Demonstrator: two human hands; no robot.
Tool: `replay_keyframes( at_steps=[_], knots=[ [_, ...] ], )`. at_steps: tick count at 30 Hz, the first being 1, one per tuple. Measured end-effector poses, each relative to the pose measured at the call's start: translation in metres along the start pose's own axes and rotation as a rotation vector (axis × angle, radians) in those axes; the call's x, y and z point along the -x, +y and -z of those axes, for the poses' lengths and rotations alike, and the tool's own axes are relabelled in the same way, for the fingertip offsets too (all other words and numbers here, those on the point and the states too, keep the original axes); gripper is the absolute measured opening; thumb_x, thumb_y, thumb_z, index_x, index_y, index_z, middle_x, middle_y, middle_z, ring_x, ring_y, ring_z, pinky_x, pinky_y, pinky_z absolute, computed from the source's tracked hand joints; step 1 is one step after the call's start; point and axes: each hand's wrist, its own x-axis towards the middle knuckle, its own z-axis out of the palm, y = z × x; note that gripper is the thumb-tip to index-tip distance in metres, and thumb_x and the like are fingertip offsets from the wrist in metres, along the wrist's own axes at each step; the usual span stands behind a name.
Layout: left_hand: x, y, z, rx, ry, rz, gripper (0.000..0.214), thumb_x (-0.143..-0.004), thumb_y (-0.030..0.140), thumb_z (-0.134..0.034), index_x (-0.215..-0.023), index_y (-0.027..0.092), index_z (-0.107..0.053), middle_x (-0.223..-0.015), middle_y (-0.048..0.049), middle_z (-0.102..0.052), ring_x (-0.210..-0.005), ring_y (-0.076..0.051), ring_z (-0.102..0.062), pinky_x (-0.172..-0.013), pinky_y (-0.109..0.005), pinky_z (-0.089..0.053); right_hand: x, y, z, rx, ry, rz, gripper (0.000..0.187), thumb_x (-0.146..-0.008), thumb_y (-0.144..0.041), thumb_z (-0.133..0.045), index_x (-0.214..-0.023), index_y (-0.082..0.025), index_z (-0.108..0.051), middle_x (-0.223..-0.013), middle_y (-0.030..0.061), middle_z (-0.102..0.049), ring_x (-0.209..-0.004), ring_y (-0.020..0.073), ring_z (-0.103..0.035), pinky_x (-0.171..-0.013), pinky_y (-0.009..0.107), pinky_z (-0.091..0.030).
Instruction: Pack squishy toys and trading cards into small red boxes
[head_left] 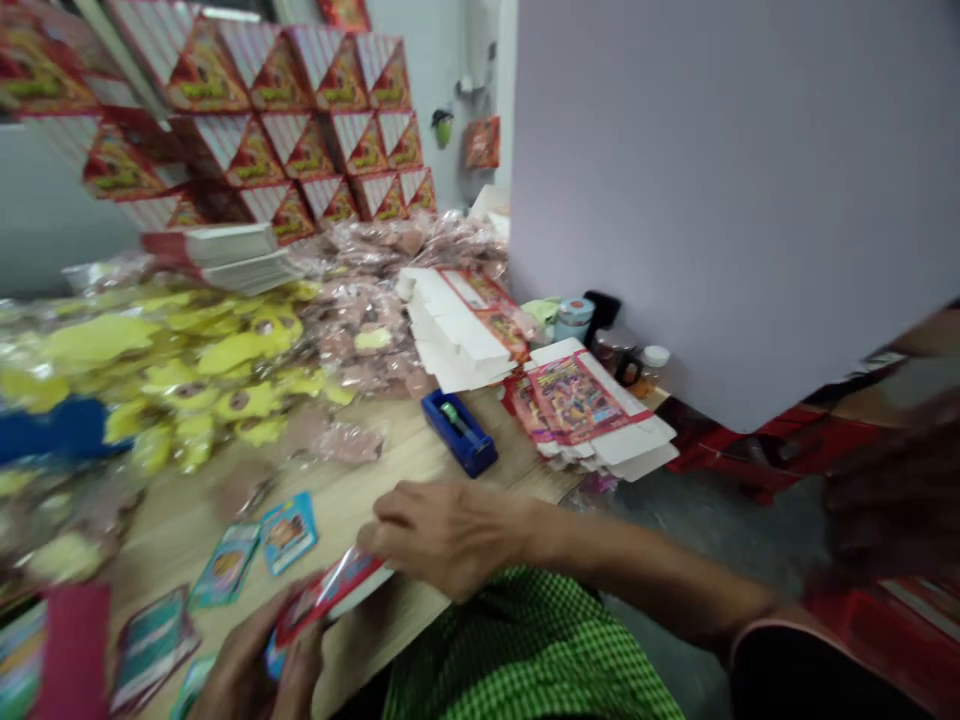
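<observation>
A slim red-and-white printed carton (341,585) is held low over the front edge of the table, partly blurred. My left hand (259,655) is closed round its near end, where a bit of blue shows between the fingers. At the far end of the carton, my right hand (454,535) has its fingers curled and pressed on the tip. Two picture cards, a blue card (289,532) and a green one (225,565), lie on the wooden table (390,440) beyond my left hand. A stack of cards (154,640) sits left of them.
A blue tape dispenser (459,432) stands ahead of my right hand. Flat unfolded cartons (592,405) lie at the right. Yellow bagged pieces (240,375) and pinkish-brown bagged pieces (367,310) cover the left and back. Filled red boxes (300,145) are stacked behind. A pale panel (720,180) rises right.
</observation>
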Motion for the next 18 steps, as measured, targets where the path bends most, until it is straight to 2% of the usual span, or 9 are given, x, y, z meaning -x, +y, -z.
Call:
replay_keyframes(
  at_steps=[2, 5, 9, 13, 15, 18],
  knots=[
    [-0.005, 0.012, 0.000, -0.004, 0.057, -0.060, 0.039, -0.091, 0.027, -0.071, -0.130, 0.021, -0.068, -0.102, -0.0057, -0.079, -0.081, -0.020, -0.076, -0.077, -0.031, -0.065, 0.000, 0.002, 0.003, -0.016, 0.020, 0.005, 0.023, -0.107, -0.021, -0.039, -0.116, -0.007, -0.055, -0.106, 0.0156, -0.062, -0.095, 0.0253, -0.056, -0.085, 0.037, -0.053],
    [-0.014, 0.021, -0.005, 0.056, 0.029, -0.162, 0.042, -0.093, 0.016, -0.068, -0.135, 0.021, -0.065, -0.108, -0.0063, -0.078, -0.092, -0.018, -0.075, -0.087, -0.031, -0.063, -0.001, 0.006, 0.002, -0.069, 0.064, 0.019, 0.025, -0.105, -0.012, -0.032, -0.115, -0.006, -0.054, -0.102, 0.0161, -0.063, -0.091, 0.0257, -0.056, -0.082, 0.039, -0.054],
    [-0.023, 0.025, -0.004, 0.064, -0.014, -0.258, 0.046, -0.092, 0.006, -0.066, -0.135, 0.022, -0.063, -0.113, -0.0063, -0.076, -0.100, -0.018, -0.073, -0.089, -0.031, -0.060, -0.005, 0.003, 0.001, -0.175, 0.144, -0.023, 0.024, -0.106, -0.012, -0.029, -0.105, -0.012, -0.053, -0.093, 0.0124, -0.063, -0.083, 0.0236, -0.057, -0.074, 0.037, -0.054],
    [-0.029, 0.026, 0.002, 0.078, -0.087, -0.363, 0.040, -0.092, -0.001, -0.061, -0.124, 0.023, -0.068, -0.113, -0.0060, -0.073, -0.103, -0.016, -0.071, -0.087, -0.029, -0.060, -0.004, -0.003, 0.005, -0.155, 0.173, -0.102, 0.023, -0.102, -0.009, -0.033, -0.096, -0.017, -0.053, -0.093, 0.0112, -0.065, -0.080, 0.0223, -0.059, -0.071, 0.036, -0.054],
    [-0.032, 0.024, 0.006, 0.082, -0.131, -0.393, 0.035, -0.094, 0.001, -0.059, -0.121, 0.021, -0.069, -0.115, -0.0082, -0.071, -0.105, -0.017, -0.070, -0.087, -0.029, -0.060, 0.001, -0.003, 0.004, -0.150, 0.176, -0.083, 0.020, -0.101, -0.009, -0.037, -0.100, -0.016, -0.055, -0.104, 0.0141, -0.067, -0.090, 0.0238, -0.062, -0.077, 0.039, -0.057],
    [-0.035, 0.021, 0.010, 0.034, -0.208, -0.458, 0.027, -0.097, 0.019, -0.064, -0.124, 0.019, -0.067, -0.128, -0.0143, -0.069, -0.115, -0.023, -0.069, -0.092, -0.037, -0.062, 0.009, 0.000, -0.006, -0.158, 0.211, -0.038, 0.022, -0.099, -0.009, -0.040, -0.114, -0.014, -0.055, -0.118, 0.0180, -0.064, -0.104, 0.0268, -0.063, -0.085, 0.044, -0.059]
  ],
)
